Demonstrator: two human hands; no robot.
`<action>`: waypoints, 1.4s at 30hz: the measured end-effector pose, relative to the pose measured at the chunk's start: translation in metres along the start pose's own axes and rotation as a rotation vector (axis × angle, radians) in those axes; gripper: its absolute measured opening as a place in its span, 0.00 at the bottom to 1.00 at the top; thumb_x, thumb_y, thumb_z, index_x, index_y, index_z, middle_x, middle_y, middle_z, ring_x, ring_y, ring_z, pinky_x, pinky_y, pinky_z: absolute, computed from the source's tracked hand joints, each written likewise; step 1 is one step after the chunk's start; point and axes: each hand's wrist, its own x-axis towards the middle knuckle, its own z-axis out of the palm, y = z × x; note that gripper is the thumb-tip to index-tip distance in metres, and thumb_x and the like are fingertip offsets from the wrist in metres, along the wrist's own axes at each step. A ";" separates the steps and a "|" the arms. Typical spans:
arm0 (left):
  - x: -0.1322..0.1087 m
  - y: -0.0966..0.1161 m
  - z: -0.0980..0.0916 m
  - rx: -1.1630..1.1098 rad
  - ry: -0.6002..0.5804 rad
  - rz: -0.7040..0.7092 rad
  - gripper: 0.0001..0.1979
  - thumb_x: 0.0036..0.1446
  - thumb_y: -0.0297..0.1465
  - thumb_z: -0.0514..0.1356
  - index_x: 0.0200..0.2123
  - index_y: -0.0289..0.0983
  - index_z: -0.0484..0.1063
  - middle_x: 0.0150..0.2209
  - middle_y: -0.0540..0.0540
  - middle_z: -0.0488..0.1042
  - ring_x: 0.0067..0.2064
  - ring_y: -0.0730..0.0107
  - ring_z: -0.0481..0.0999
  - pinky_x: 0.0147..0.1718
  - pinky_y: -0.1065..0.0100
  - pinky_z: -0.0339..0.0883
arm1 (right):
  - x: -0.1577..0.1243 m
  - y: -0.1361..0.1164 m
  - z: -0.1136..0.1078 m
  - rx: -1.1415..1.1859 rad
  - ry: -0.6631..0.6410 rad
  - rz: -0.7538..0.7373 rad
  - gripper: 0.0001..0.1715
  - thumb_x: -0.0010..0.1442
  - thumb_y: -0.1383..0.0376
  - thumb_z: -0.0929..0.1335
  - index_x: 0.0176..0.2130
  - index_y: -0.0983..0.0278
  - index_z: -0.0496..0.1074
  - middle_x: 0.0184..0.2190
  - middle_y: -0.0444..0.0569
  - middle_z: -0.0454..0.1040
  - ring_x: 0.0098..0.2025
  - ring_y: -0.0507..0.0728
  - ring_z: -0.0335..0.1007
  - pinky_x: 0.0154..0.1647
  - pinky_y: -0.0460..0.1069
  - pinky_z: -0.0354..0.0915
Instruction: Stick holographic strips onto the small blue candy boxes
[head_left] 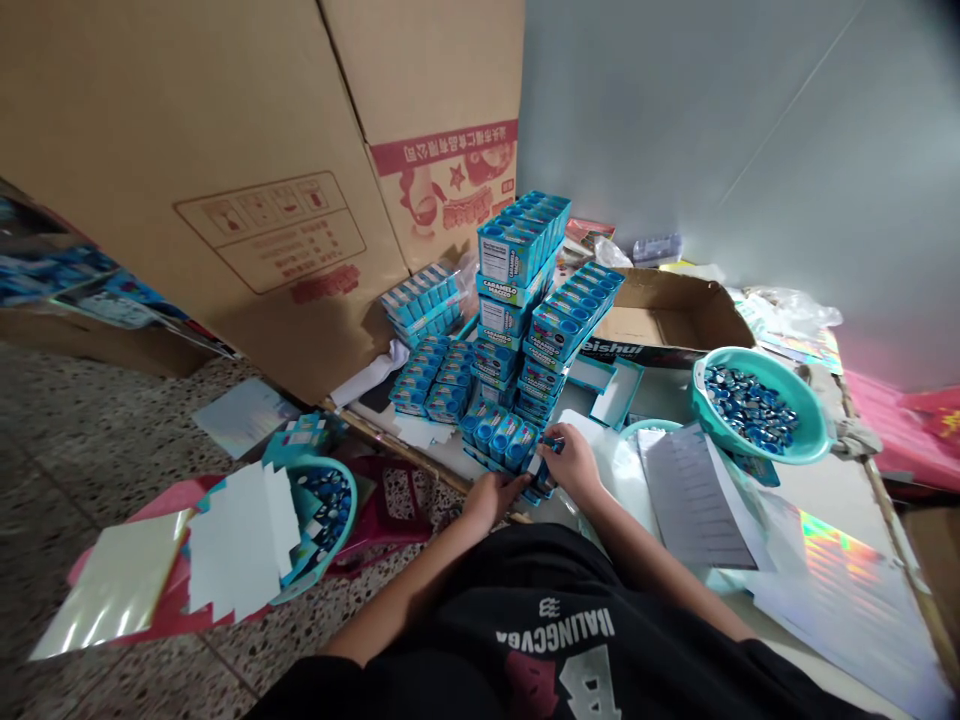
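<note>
At the table's front edge, my left hand (491,498) and my right hand (574,462) meet around a small blue candy box (541,478). The fingers of both hands are closed on it, the right ones from above and the side, the left ones low at its near end. Right beside it is a row of small blue boxes (504,437) with rounded fronts, set in a tray. Behind rise stacks of filled blue display trays marked "CARAMELO MACIZO" (504,292). More blue boxes (433,375) stand to the left. My fingers partly hide the held box.
To the right are a turquoise basin (697,400) of blue-wrapped candies and a sheaf of white sheets (686,490). An open carton (671,310) lies behind. Large cardboard boxes (277,190) wall the left. Another basin (341,525) and white card sheets (240,545) sit lower left.
</note>
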 end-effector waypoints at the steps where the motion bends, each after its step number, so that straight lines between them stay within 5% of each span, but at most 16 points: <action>1: 0.000 -0.002 0.000 0.004 0.002 0.003 0.28 0.56 0.54 0.53 0.21 0.37 0.73 0.19 0.47 0.69 0.26 0.67 0.69 0.28 0.67 0.54 | -0.001 0.001 0.001 0.023 -0.001 -0.009 0.10 0.57 0.63 0.66 0.41 0.61 0.71 0.41 0.49 0.76 0.45 0.60 0.73 0.48 0.54 0.66; 4: -0.002 -0.009 -0.003 0.007 0.017 0.027 0.28 0.52 0.56 0.56 0.19 0.37 0.70 0.19 0.48 0.67 0.26 0.67 0.67 0.28 0.67 0.53 | -0.011 0.012 -0.007 0.123 0.092 -0.047 0.15 0.63 0.63 0.61 0.48 0.62 0.70 0.44 0.52 0.77 0.48 0.59 0.73 0.51 0.55 0.67; 7: -0.008 -0.022 -0.013 -0.018 0.004 0.044 0.29 0.47 0.58 0.57 0.17 0.37 0.67 0.18 0.48 0.66 0.27 0.65 0.67 0.29 0.67 0.56 | -0.033 0.041 -0.044 0.017 0.387 -0.117 0.17 0.65 0.61 0.60 0.50 0.63 0.69 0.50 0.57 0.75 0.54 0.60 0.70 0.58 0.57 0.63; 11: -0.018 -0.038 -0.034 -0.058 0.062 0.014 0.31 0.51 0.60 0.50 0.24 0.37 0.72 0.24 0.45 0.74 0.31 0.59 0.71 0.32 0.66 0.62 | -0.077 0.095 -0.118 -0.504 0.719 0.172 0.27 0.62 0.60 0.66 0.59 0.62 0.65 0.63 0.61 0.62 0.67 0.66 0.54 0.67 0.69 0.42; 14: -0.031 -0.036 -0.049 -0.090 0.234 -0.014 0.27 0.51 0.57 0.56 0.23 0.37 0.71 0.22 0.48 0.72 0.29 0.63 0.69 0.32 0.67 0.60 | -0.103 0.132 -0.154 -0.676 0.556 0.528 0.42 0.56 0.59 0.70 0.66 0.62 0.58 0.65 0.64 0.59 0.67 0.71 0.53 0.65 0.73 0.39; 18: -0.043 -0.014 -0.058 -0.132 0.412 0.103 0.21 0.55 0.49 0.59 0.22 0.38 0.69 0.21 0.52 0.68 0.28 0.69 0.65 0.33 0.69 0.59 | -0.112 0.161 -0.156 -0.618 0.281 0.739 0.24 0.60 0.64 0.66 0.56 0.62 0.71 0.52 0.57 0.74 0.52 0.65 0.70 0.62 0.70 0.47; 24: -0.036 0.021 -0.056 -0.113 0.281 0.623 0.19 0.60 0.37 0.60 0.19 0.38 0.64 0.23 0.52 0.67 0.29 0.71 0.66 0.37 0.69 0.61 | -0.116 0.143 -0.123 -0.661 0.465 0.608 0.20 0.62 0.69 0.62 0.47 0.58 0.79 0.62 0.57 0.65 0.60 0.67 0.62 0.54 0.60 0.56; 27: -0.032 0.033 -0.048 -0.094 0.203 0.712 0.18 0.60 0.35 0.60 0.19 0.39 0.65 0.24 0.51 0.69 0.29 0.71 0.68 0.37 0.69 0.62 | -0.121 0.123 -0.111 -0.637 0.492 0.493 0.22 0.61 0.71 0.63 0.48 0.57 0.79 0.61 0.56 0.66 0.58 0.66 0.63 0.53 0.59 0.54; 32: -0.030 0.045 -0.033 -0.098 0.035 0.765 0.18 0.58 0.37 0.61 0.17 0.39 0.65 0.23 0.49 0.69 0.29 0.69 0.70 0.37 0.67 0.64 | -0.127 0.110 -0.086 -0.516 0.357 0.316 0.36 0.55 0.78 0.62 0.60 0.58 0.70 0.48 0.52 0.78 0.48 0.60 0.70 0.52 0.55 0.57; 36: -0.027 0.067 -0.016 -0.204 -0.137 0.530 0.22 0.53 0.49 0.63 0.19 0.38 0.70 0.23 0.47 0.72 0.30 0.66 0.72 0.38 0.64 0.67 | -0.128 0.106 -0.084 -0.385 0.479 0.202 0.27 0.59 0.76 0.61 0.53 0.63 0.75 0.43 0.53 0.80 0.43 0.59 0.72 0.47 0.53 0.66; 40: -0.029 0.113 0.008 -0.581 -0.570 0.049 0.37 0.41 0.62 0.64 0.46 0.39 0.75 0.43 0.40 0.79 0.47 0.54 0.77 0.46 0.56 0.70 | -0.129 0.064 -0.108 -0.299 0.741 -0.173 0.20 0.64 0.73 0.62 0.48 0.60 0.78 0.43 0.50 0.81 0.42 0.57 0.73 0.47 0.55 0.69; 42: -0.033 0.140 0.016 -0.674 -0.617 0.009 0.46 0.32 0.63 0.67 0.50 0.40 0.72 0.51 0.37 0.76 0.54 0.49 0.74 0.46 0.55 0.70 | -0.130 0.031 -0.120 -0.292 0.756 -0.378 0.18 0.63 0.72 0.65 0.47 0.57 0.78 0.44 0.48 0.82 0.42 0.56 0.72 0.45 0.54 0.68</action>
